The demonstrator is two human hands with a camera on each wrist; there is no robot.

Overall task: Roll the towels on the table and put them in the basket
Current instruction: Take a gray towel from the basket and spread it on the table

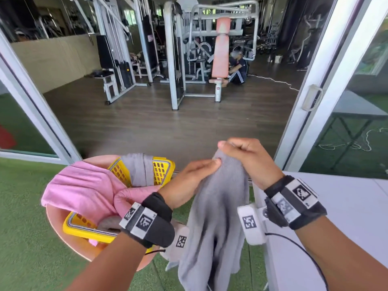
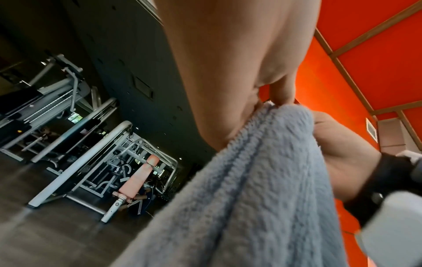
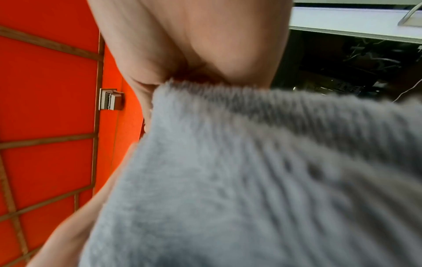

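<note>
Pink towel (image 1: 84, 185) spills out of the yellow basket (image 1: 161, 169) at the far left, draped over its near rim, and a folded grey cloth (image 1: 137, 169) hangs over the far rim beside it; the basket sits on a pink stool (image 1: 63, 227). Moving right, the left hand (image 1: 186, 183) pinches the top edge of a grey towel (image 1: 218, 217) between thumb and fingertips, thumb laid along the cloth. Just beside it, almost touching, the right hand (image 1: 249, 158) is curled in a fist over the same top edge, bunching it. The towel hangs limp and unrolled from both hands, held up in the air between the basket and the white table (image 1: 346, 206), which stands at the right, its corner just behind the right wrist.
</note>
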